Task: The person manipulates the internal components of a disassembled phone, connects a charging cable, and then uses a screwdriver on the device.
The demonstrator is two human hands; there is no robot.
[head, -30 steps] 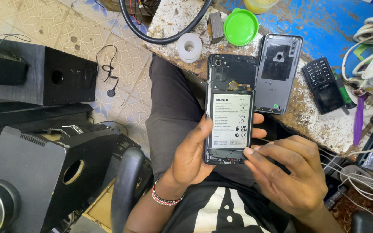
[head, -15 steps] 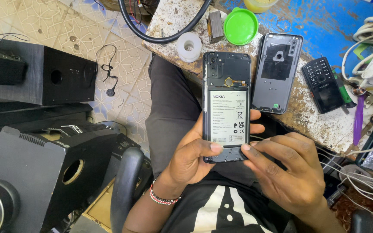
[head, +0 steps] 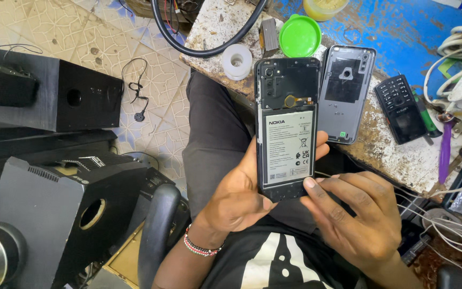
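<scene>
Left side of view: two black speaker boxes, one (head: 54,96) at 10 o'clock on the tiled floor (head: 44,21), the second (head: 60,198) at 8 o'clock, each with one round port. One black earphone cable (head: 137,93) lies on the tiles between them and the desk.

Centre: one left hand (head: 239,195), forearm rising from 6 o'clock, one beaded bracelet (head: 201,247) at the wrist. Hand is clasped around one opened phone (head: 287,128), back cover off, its one white-labelled battery facing the camera. Thumb lies across the phone's lower edge; fingertips show at its right edge. Phone is upright, held over the lap, top end at the desk edge.

At 12 o'clock on the desk (head: 391,155): one white tape roll (head: 236,60), one green round lid (head: 299,36), one black hose loop (head: 204,48).

Right of centre: one right hand (head: 356,217), palm down, fingers spread and loose, grasping nothing; index fingertip touches the phone's lower right corner.

Just right of the phone: one grey back cover (head: 346,93), inner side up, flat on the desk. At 2 o'clock: one black keypad phone (head: 402,107). Far right: a bundle of white cables (head: 455,45); count cannot be told.
</scene>
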